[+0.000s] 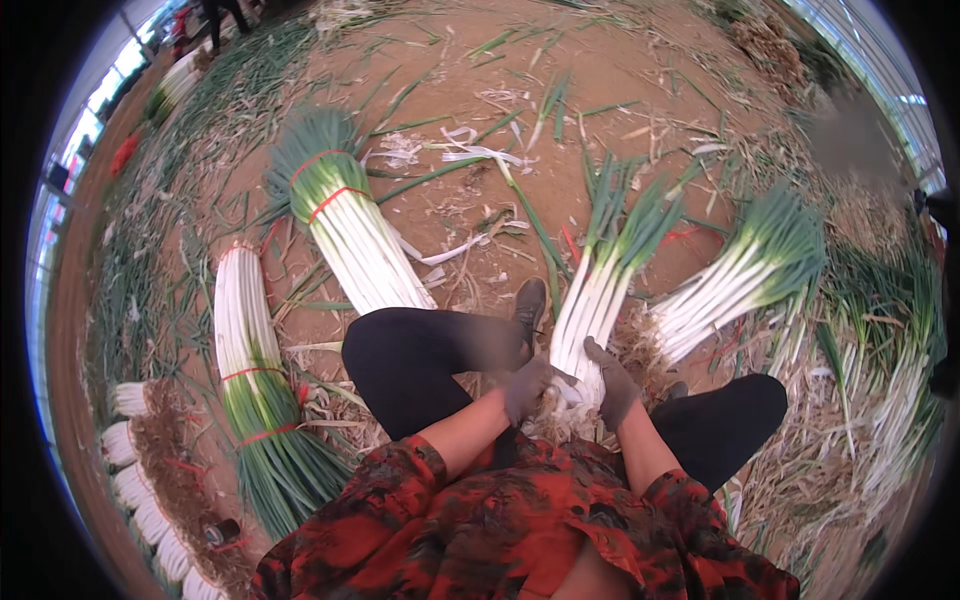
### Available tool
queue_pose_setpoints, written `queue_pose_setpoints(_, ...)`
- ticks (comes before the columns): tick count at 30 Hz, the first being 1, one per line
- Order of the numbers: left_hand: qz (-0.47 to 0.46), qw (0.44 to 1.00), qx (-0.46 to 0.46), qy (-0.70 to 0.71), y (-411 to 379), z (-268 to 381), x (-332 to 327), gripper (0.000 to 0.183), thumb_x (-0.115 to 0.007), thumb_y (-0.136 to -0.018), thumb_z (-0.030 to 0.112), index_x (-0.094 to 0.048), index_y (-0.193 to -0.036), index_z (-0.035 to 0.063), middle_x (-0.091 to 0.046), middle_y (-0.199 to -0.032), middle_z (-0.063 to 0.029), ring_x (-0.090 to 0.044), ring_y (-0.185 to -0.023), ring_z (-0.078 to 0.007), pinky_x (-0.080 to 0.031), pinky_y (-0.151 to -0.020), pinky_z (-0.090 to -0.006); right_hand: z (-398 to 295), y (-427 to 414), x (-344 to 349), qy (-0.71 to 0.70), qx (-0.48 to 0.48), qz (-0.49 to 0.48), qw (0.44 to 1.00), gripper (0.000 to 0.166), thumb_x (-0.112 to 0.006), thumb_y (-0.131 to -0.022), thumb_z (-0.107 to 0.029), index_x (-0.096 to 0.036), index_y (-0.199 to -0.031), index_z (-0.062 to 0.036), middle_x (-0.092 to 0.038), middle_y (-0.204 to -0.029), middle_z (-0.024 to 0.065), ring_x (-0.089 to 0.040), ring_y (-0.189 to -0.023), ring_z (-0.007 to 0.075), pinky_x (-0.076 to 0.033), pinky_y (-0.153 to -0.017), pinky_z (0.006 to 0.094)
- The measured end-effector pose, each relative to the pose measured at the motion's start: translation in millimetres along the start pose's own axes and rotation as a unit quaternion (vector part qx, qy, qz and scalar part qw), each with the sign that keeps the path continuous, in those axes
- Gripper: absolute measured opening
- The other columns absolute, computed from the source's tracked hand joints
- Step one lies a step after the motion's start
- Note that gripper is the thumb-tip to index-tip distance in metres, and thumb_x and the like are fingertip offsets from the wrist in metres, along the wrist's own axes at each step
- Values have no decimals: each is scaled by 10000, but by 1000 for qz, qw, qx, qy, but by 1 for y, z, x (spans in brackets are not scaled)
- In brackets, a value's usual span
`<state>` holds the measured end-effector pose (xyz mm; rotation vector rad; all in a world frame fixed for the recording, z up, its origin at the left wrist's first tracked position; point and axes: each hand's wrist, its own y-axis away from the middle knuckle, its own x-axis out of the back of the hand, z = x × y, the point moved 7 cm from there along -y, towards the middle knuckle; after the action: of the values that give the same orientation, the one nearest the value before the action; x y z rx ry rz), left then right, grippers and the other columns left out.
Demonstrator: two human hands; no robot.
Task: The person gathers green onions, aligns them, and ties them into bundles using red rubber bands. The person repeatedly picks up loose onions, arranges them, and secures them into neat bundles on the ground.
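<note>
A loose sheaf of green onions (592, 300) lies between my knees, its green leaves pointing away and its roots towards me. At the root end, on the sheaf's left side, is my gloved left hand (528, 388), its fingers curled beside a pale strip that could be peel or a blade; I cannot tell which. My gloved right hand (615, 382) lies along the sheaf's right side, with the thumb up against the white stalks. Just right of it rests another loose pile of green onions (712, 300).
Two bundles tied with red bands, one upper left (360, 240) and one leaves-down at left (251, 337), lie on the soil floor. Stacked bundles (146, 502) line the lower left. Loose onions (877, 375) are heaped at right. A person (223, 15) stands at the far upper left.
</note>
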<state>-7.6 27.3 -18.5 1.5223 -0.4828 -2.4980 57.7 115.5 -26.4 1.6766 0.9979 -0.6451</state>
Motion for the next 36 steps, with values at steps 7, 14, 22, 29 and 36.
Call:
queue_pose_setpoints(7, -109, 945, -165, -259, 43, 24, -48, 449, -629, -959, -52, -627, -1389, 79, -685, -1321, -60, -643, -1206, -161, -544, -1013, -314, -7, -1, -6, 160, -57, 27, 985, 628, -669, -1030, -443, -554, -1434, 23, -717, -1265, 178, -744, -1053, 266, -619, -910, 392)
queue_pose_setpoints(14, 36, 970, -116, -210, 35, 13, -13, 446, -639, -910, -93, -657, -1339, 26, -696, -1286, -95, -656, -1213, -193, -572, -993, -346, 3, -10, -4, 85, -53, -110, 989, 678, -719, -990, -433, -508, -1474, -9, -692, -1321, 172, -713, -1158, 306, -607, -994, 441)
queue_pose_setpoints(22, 38, 997, 60, 13, 43, 34, -38, 442, -587, -1033, 152, -550, -1450, 11, -687, -1291, -115, -704, -1116, -196, -598, -954, -359, -47, -17, 17, 445, 156, 211, 856, 840, -729, -952, -559, -488, -1490, 40, -669, -1366, 188, -664, -1197, 243, -513, -1044, 376)
queue_pose_setpoints(29, -50, 891, -65, -446, 87, 65, -70, 446, -572, -988, 129, -577, -1412, -10, -677, -1320, -154, -685, -1170, -249, -565, -1022, -410, -49, -30, -39, 282, 218, 332, 873, 749, -813, -920, -360, -448, -1455, 18, -733, -1203, 201, -742, -958, 272, -598, -845, 397)
queue_pose_setpoints(36, 105, 985, 25, 132, 94, 15, -47, 511, -554, -925, 117, -562, -1420, -9, -676, -1310, -190, -697, -1144, -332, -585, -1005, -474, -23, -49, -18, 197, 250, 266, 910, 694, -841, -909, -237, -428, -1415, -2, -751, -1070, 171, -758, -850, 235, -634, -676, 389)
